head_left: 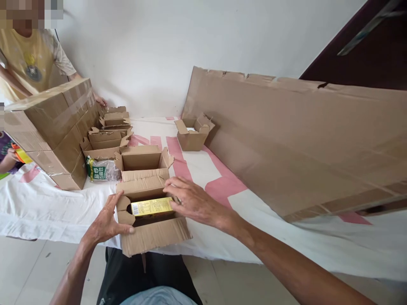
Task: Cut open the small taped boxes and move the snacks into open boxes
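Close in front of me an open cardboard box (155, 237) stands at the table's near edge, its long flaps folded outward. Inside it lies a yellow carton (152, 206) with a barcode on its left end. My left hand (106, 220) grips the box's left side, fingers at the back corner and thumb at the front. At the right end, my right hand (190, 201) has its fingers curled around the box's short flap, close against the carton's end. Part of that flap is hidden by the hand.
Behind stands another open box (141, 161), with several more in a row beyond. A plastic food bag (101, 169) lies beside stacked taped cartons (66, 123). A small open box (192, 137) stands near a large cardboard sheet (286, 148). Another person (34, 67) stands far left.
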